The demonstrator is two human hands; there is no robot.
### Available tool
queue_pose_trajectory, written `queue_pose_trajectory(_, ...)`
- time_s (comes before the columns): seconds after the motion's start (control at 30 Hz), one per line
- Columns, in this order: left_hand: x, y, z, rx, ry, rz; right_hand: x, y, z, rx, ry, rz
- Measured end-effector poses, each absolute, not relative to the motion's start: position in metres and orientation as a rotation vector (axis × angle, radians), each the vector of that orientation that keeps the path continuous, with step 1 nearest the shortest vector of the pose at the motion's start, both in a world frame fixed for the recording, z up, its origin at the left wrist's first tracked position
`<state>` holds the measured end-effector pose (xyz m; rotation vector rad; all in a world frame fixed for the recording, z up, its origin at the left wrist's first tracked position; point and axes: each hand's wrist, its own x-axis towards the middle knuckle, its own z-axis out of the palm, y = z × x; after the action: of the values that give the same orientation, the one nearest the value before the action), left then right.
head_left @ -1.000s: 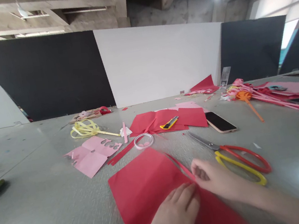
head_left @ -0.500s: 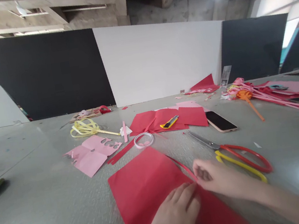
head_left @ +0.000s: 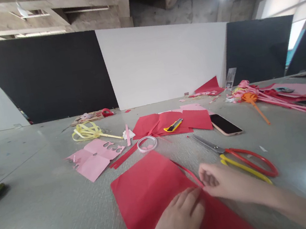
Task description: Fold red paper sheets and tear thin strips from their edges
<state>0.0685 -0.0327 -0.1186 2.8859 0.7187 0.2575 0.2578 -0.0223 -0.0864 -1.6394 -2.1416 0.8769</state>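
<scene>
A large red paper sheet (head_left: 144,189) lies on the grey table, close to me. My left hand (head_left: 179,218) rests flat on it, fingers spread slightly. At the sheet's right edge, my right hand (head_left: 211,180) is closed, its fingertips pinching a narrow red strip (head_left: 189,172) that curves along that edge. Scissors (head_left: 231,152) with one red and one yellow handle lie just beyond my right forearm. A roll of clear tape (head_left: 147,144) sits past the sheet's far corner.
Farther back are red sheets (head_left: 200,118) with a yellow cutter (head_left: 174,126), a phone (head_left: 226,124), cut pink paper (head_left: 93,158) and a yellow ribbon bundle (head_left: 86,131). An orange paper flower (head_left: 250,97) and pink strips lie at right.
My right hand has shifted very slightly right with the strip's end. My left hand stays in place on the red sheet.
</scene>
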Motion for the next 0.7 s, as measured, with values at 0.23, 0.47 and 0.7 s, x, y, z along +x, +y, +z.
queue_pose_trajectory(0.23, 0.0687, -0.0318, -0.1170, 2.902, 0.720, 0.183, 0.2570, -0.0219, -0.0849, -1.655, -2.162, 0.864)
queue_pose_trajectory(0.47, 0.0696, -0.0330, -0.1168, 2.899, 0.722, 0.175, 0.2569, -0.0211, -0.0872, -1.632, -2.163, 0.868)
queue_pose_trajectory(0.7, 0.0690, -0.0320, -0.1179, 2.906, 0.728, 0.170, 0.2573, -0.0208, -0.0893, -1.647, -2.148, 0.882)
